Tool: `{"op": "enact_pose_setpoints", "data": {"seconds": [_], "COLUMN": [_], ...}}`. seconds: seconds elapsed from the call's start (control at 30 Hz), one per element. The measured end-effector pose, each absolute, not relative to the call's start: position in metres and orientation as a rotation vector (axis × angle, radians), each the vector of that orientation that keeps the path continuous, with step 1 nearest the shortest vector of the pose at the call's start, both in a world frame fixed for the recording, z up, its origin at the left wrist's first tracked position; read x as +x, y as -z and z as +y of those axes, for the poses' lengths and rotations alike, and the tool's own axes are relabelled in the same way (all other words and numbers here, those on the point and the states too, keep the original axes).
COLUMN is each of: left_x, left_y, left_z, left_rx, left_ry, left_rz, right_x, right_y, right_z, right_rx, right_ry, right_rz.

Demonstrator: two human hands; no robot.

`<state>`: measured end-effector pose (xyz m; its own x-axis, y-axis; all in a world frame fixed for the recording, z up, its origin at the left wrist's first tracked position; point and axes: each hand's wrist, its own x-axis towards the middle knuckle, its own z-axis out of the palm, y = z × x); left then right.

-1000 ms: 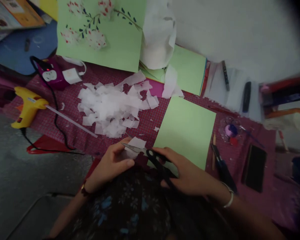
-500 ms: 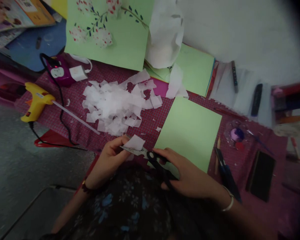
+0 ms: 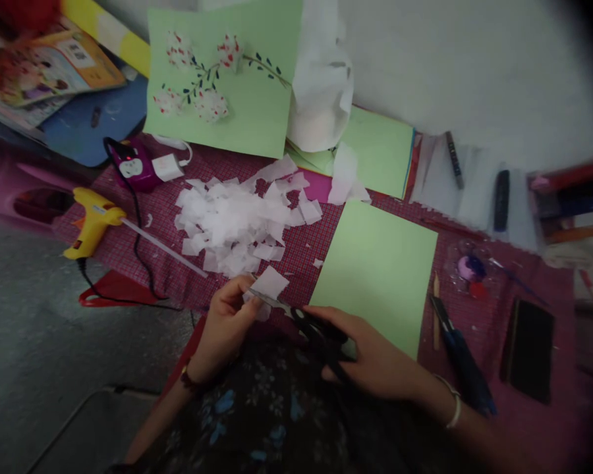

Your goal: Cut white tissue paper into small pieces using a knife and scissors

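Note:
My left hand [image 3: 230, 322] pinches a small piece of white tissue paper [image 3: 271, 282] between thumb and fingers. In my right hand [image 3: 370, 352] are black-handled scissors [image 3: 321, 332], their blades lying across the paper close to my left fingertips. Just beyond my left hand spreads a pile of cut white tissue pieces [image 3: 227, 220] on the checked red tablecloth [image 3: 304, 245]. A light green sheet of paper [image 3: 375, 263] lies beyond my right hand, partly covered by it.
A yellow glue gun [image 3: 95, 220] with a long glue stick lies at left, its cord trailing. Behind the pile stands a green sheet with paper flowers [image 3: 257, 125]. A utility knife [image 3: 462, 359], a pencil [image 3: 435, 309] and a dark phone-like slab [image 3: 528, 349] lie at right.
The view has shifted, so the table things sit a little lower in the picture. The paper is turned slightly in my left fingers, and the scissor blades have moved along it.

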<state>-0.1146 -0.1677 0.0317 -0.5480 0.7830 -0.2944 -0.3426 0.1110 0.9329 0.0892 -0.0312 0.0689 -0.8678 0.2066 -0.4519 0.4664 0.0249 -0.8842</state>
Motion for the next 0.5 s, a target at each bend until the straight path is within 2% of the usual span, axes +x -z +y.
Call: {"op": "enact_pose_setpoints", "data": {"seconds": [0.33,0.43,0.5], "left_x": [-0.115,-0.116,-0.115], "left_y": [-0.039,-0.044,-0.045], "left_z": [-0.164,-0.159,-0.156], "left_rx": [0.339,0.213,0.160], "left_ry": [-1.580,-1.625,-1.623], "left_rz": [1.611,1.631,1.587], "right_x": [0.099,0.121,0.138], "right_y": [-0.069,-0.066,-0.061], "right_z": [-0.033,-0.019,-0.007], "right_rx": [0.772,1.021,1.278], "right_ry": [1.895,1.657,1.345], "right_rz": [2.192,2.438,2.639]}}
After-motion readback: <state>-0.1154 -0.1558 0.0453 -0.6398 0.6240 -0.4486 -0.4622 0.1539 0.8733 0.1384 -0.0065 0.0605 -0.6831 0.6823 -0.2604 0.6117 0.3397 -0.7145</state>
